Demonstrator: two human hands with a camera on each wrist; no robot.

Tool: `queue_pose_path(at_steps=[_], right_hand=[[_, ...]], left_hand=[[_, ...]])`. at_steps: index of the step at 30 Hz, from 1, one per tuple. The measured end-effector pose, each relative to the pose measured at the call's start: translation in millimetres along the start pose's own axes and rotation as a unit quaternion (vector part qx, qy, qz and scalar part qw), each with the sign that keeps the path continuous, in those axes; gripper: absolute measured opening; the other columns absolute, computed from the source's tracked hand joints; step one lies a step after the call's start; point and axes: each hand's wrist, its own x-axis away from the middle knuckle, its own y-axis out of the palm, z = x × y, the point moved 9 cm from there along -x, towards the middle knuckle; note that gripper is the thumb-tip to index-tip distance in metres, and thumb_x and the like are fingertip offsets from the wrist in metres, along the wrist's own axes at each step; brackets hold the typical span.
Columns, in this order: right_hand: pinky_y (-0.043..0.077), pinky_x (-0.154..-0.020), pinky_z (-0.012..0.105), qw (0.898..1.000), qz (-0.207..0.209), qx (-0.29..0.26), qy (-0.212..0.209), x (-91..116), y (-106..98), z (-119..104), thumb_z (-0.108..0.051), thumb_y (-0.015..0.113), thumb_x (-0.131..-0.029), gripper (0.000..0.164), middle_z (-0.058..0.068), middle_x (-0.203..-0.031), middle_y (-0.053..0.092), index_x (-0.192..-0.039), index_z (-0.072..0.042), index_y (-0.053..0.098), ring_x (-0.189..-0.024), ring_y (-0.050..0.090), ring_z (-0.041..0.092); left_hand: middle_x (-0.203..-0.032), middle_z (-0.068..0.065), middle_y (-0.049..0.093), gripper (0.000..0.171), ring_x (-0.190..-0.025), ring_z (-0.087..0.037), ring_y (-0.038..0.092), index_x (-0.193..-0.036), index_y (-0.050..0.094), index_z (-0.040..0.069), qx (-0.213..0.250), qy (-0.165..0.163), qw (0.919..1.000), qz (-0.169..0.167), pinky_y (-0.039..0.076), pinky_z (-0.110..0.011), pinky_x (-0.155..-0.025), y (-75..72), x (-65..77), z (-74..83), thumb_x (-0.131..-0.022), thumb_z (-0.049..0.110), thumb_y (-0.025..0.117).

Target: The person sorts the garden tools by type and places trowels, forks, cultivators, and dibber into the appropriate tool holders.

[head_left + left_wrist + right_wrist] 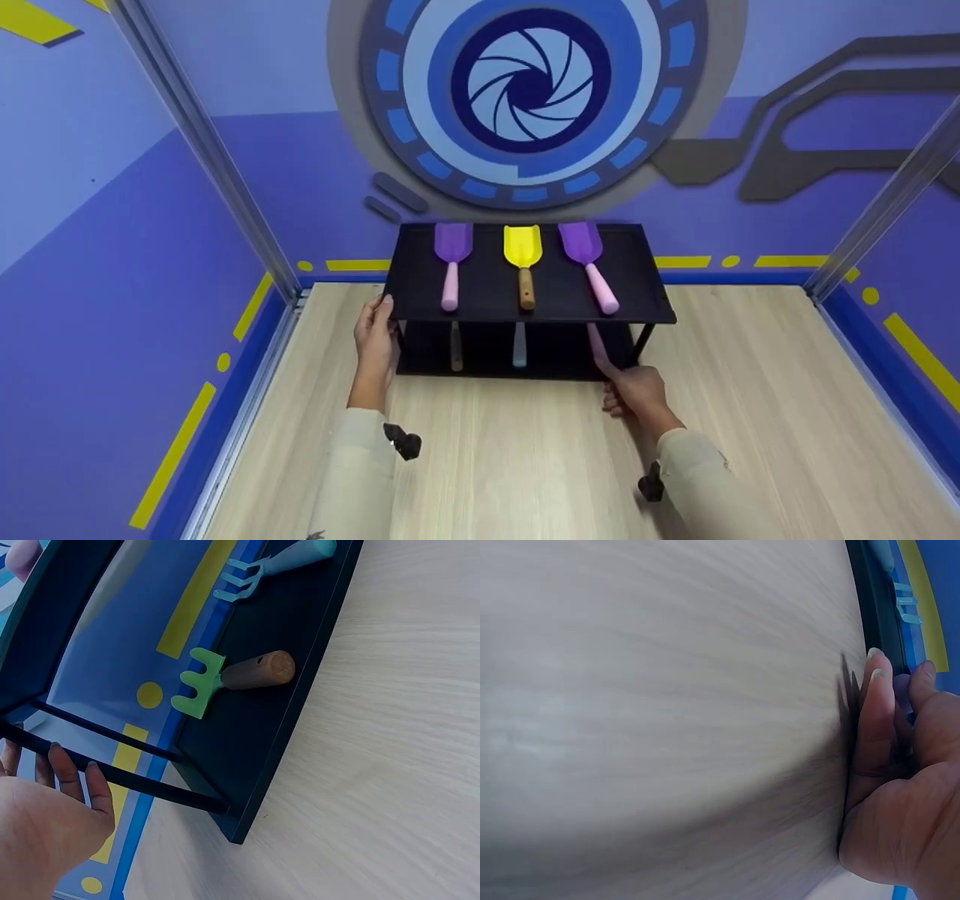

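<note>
A black two-tier shelf (480, 296) stands against the back wall. On its top tier lie a purple scoop (453, 244) with a pink handle, a yellow scoop (523, 246) with a wooden handle and a second purple scoop (582, 241). The lower tier bears a green hand rake (201, 682) with a brown handle and a light blue hand fork (289, 561). At the lower tier's right front, my right hand (637, 390) pinches the end of a pink handle (596, 341); its tool head is hidden. My left hand (373, 337) grips the shelf's left side.
Light wooden tabletop (495, 465) lies in front of the shelf and on both sides. Printed blue panels (300, 187) wall in the back and sides, with metal corner posts (217, 165). Slim black posts (642, 343) join the tiers.
</note>
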Motion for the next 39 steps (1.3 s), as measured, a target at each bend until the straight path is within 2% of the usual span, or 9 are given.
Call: queue_pose_path(at_steps=[5, 9, 13, 17, 22, 27, 30, 34, 39], right_hand=[[0.061, -0.052, 0.033, 1.0, 0.001, 0.002, 0.001, -1.0, -0.8, -1.0, -0.062, 0.08, -0.09, 0.067, 0.004, -0.058, 0.069, -0.078, 0.003, 0.072, -0.049, 0.069, 0.014], [0.062, -0.052, 0.034, 1.0, 0.001, 0.012, 0.003, -1.5, -1.1, -0.8, -0.064, 0.077, -0.091, 0.068, 0.004, -0.058, 0.07, -0.078, 0.003, 0.073, -0.049, 0.07, 0.015], [0.061, -0.051, 0.034, 1.0, 0.008, 0.016, 0.003, -3.6, -1.2, -1.9, -0.073, 0.067, -0.094, 0.078, 0.006, -0.057, 0.07, -0.077, 0.003, 0.073, -0.048, 0.07, 0.016], [0.06, -0.049, 0.033, 1.0, 0.02, 0.012, -0.002, -4.3, -3.2, -4.9, -0.075, 0.06, -0.097, 0.083, 0.007, -0.055, 0.069, -0.076, 0.004, 0.073, -0.047, 0.069, 0.016], [0.06, -0.049, 0.033, 1.0, 0.014, 0.005, 0.009, -2.6, -2.4, -0.9, -0.07, 0.062, -0.099, 0.078, 0.005, -0.055, 0.069, -0.075, 0.003, 0.073, -0.047, 0.069, 0.016], [0.06, -0.048, 0.032, 1.0, 0.018, -0.006, 0.006, -0.6, -2.3, 1.4, -0.07, 0.064, -0.098, 0.077, 0.006, -0.055, 0.069, -0.074, 0.003, 0.074, -0.046, 0.069, 0.016], [0.06, -0.048, 0.033, 1.0, 0.015, -0.007, 0.006, 0.6, -1.9, 1.9, -0.068, 0.063, -0.099, 0.076, 0.006, -0.057, 0.07, -0.076, 0.003, 0.074, -0.046, 0.069, 0.016], [0.06, -0.049, 0.033, 1.0, 0.012, -0.003, 0.009, 0.7, -1.6, 3.0, -0.065, 0.062, -0.101, 0.074, 0.005, -0.056, 0.069, -0.076, 0.003, 0.075, -0.046, 0.068, 0.015], [0.06, -0.049, 0.033, 1.0, 0.014, -0.007, 0.005, 1.2, -2.3, 1.6, -0.064, 0.067, -0.099, 0.072, 0.004, -0.055, 0.067, -0.075, 0.003, 0.073, -0.044, 0.066, 0.014]], left_hand=[[-0.102, 0.01, 0.063, 0.025, -0.094, -0.012, 0.053, -0.126, 0.067, 0.016, 0.002, -0.001, 1.0, 0.006, 0.044, -0.035, -0.096, 1.1, 0.1, 0.6, -0.111, 0.034, 0.058], [-0.105, 0.01, 0.064, 0.028, -0.097, -0.013, 0.054, -0.129, 0.066, 0.014, 0.002, -0.003, 1.0, 0.008, 0.044, -0.036, -0.098, -0.6, 2.1, -0.3, -0.112, 0.034, 0.058], [-0.107, 0.01, 0.063, 0.031, -0.102, -0.015, 0.055, -0.132, 0.064, 0.014, -0.024, -0.002, 0.9996, 0.012, 0.043, -0.043, -0.104, -4.7, 4.0, 0.3, -0.112, 0.036, 0.055], [-0.103, 0.01, 0.061, 0.032, -0.099, -0.015, 0.053, -0.132, 0.063, 0.015, -0.038, 0.001, 0.9992, 0.01, 0.042, -0.047, -0.105, -4.8, 3.8, 1.4, -0.112, 0.038, 0.055], [-0.101, 0.01, 0.061, 0.028, -0.097, -0.014, 0.054, -0.128, 0.065, 0.016, -0.033, 0.003, 0.9994, 0.007, 0.043, -0.046, -0.103, -2.3, 2.9, 1.2, -0.112, 0.036, 0.055], [-0.105, 0.009, 0.061, 0.029, -0.103, -0.016, 0.053, -0.129, 0.064, 0.015, -0.033, 0.005, 0.9995, 0.0, 0.042, -0.04, -0.102, 0.2, 3.6, 2.4, -0.112, 0.037, 0.055], [-0.108, 0.011, 0.061, 0.032, -0.107, -0.017, 0.053, -0.132, 0.063, 0.015, -0.038, 0.003, 0.9993, 0.0, 0.042, -0.042, -0.107, -0.2, 4.8, 2.6, -0.112, 0.038, 0.055], [-0.108, 0.011, 0.062, 0.033, -0.106, -0.017, 0.053, -0.135, 0.063, 0.015, -0.043, 0.0, 0.999, 0.004, 0.041, -0.047, -0.11, -2.1, 5.3, 1.4, -0.112, 0.038, 0.055], [-0.105, 0.011, 0.061, 0.032, -0.102, -0.015, 0.052, -0.134, 0.063, 0.015, -0.036, -0.004, 0.9994, 0.002, 0.041, -0.044, -0.105, -2.3, 2.1, -1.2, -0.112, 0.037, 0.055]])
